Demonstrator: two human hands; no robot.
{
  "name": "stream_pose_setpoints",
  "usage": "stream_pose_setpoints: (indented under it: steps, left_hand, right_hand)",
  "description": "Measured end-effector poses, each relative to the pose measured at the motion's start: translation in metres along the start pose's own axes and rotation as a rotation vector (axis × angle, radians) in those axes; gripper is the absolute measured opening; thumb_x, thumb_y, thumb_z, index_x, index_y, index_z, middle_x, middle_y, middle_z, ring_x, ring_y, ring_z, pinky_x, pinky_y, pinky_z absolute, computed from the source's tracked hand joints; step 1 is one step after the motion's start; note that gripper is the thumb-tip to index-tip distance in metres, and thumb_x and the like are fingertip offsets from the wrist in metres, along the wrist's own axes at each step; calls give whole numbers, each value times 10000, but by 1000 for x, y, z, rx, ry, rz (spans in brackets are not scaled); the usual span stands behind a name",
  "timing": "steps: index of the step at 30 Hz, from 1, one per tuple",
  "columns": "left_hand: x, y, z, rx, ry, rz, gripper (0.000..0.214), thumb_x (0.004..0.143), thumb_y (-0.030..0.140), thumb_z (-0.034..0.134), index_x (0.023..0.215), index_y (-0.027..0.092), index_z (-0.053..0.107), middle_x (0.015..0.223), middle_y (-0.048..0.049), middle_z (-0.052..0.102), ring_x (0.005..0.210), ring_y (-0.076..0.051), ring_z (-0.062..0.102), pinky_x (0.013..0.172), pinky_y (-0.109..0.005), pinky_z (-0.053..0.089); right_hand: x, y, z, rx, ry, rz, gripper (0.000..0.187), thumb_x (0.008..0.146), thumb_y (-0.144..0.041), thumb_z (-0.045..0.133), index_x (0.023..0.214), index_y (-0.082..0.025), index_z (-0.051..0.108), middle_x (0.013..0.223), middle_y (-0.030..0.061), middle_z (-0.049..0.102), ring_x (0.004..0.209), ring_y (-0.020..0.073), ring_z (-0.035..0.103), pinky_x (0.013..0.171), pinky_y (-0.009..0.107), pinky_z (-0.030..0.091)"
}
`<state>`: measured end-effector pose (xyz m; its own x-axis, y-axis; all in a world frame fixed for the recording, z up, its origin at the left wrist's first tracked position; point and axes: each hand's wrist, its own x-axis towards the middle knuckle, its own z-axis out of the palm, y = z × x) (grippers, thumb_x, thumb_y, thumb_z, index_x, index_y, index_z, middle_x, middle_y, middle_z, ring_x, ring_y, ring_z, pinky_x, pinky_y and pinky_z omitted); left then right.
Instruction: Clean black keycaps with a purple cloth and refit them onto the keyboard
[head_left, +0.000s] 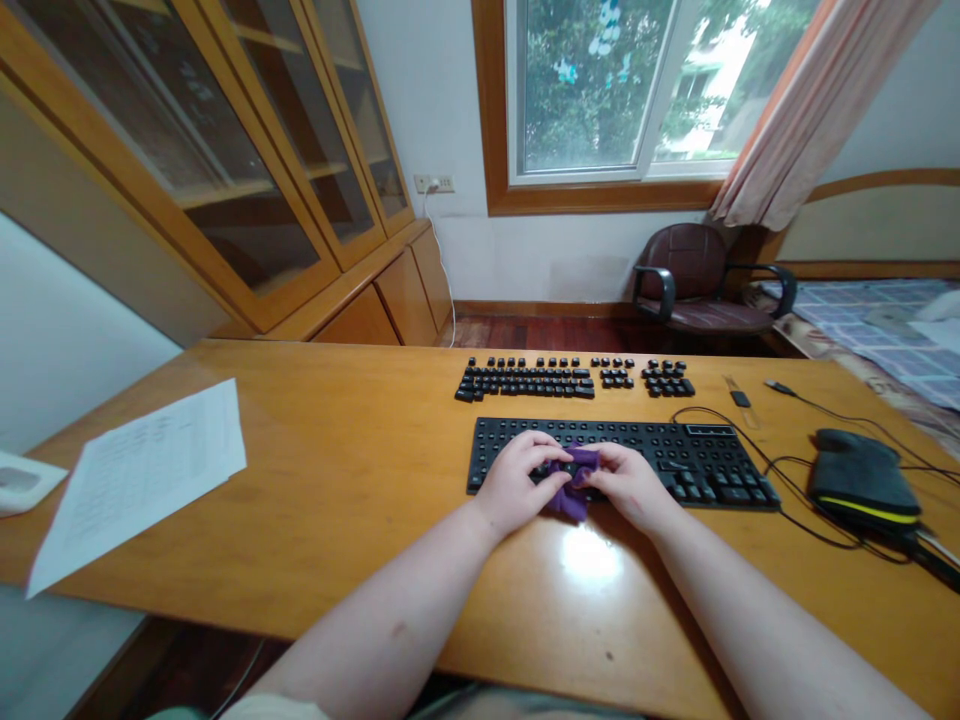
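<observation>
Both of my hands meet over the front edge of a black keyboard (pixel 630 432), whose upper area is stripped of keycaps while some stay on at the lower right. My left hand (pixel 523 480) is closed, fingertips pinching a bunched purple cloth (pixel 571 505). My right hand (pixel 628 485) grips the cloth's other side between thumb and fingers. A small dark piece shows in the cloth between the fingertips; its kind is partly hidden. Behind the keyboard, loose black keycaps (pixel 525 382) lie in rows laid out like a keyboard.
A keycap puller (pixel 741 398) and a cable plug (pixel 780 387) lie at the right rear. Beside the keyboard sits a dark grey device with a yellow stripe (pixel 862 485), cables around it. Printed paper (pixel 150 470) and a white object (pixel 26 485) are at left. An office chair (pixel 690 280) stands beyond the desk.
</observation>
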<state>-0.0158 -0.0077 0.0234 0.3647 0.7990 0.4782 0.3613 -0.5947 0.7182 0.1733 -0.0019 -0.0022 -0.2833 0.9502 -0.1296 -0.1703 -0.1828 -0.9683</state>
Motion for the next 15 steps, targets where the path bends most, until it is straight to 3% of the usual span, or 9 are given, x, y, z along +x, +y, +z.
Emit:
stream_pose_setpoints:
  steps: [10,15]
  left_hand:
    - [0,-2,-1,-33,58,-79,136,741,209,630,876,196,636,978,-54,576,943,-175,556,868,-343,460]
    - [6,-11,-14,89,161,-194,119,725,240,641,836,200,654,983,-48,581,963,-187,548,904,-376,430]
  right_hand:
    - [-2,-8,3,-80,44,-46,273,615,-352,748,785,-153,671,662,25,662,600,147,609,654,313,514]
    - [2,-5,-9,1,267,-180,246,644,-340,735,794,-163,655,668,10,642,574,117,578,600,257,485]
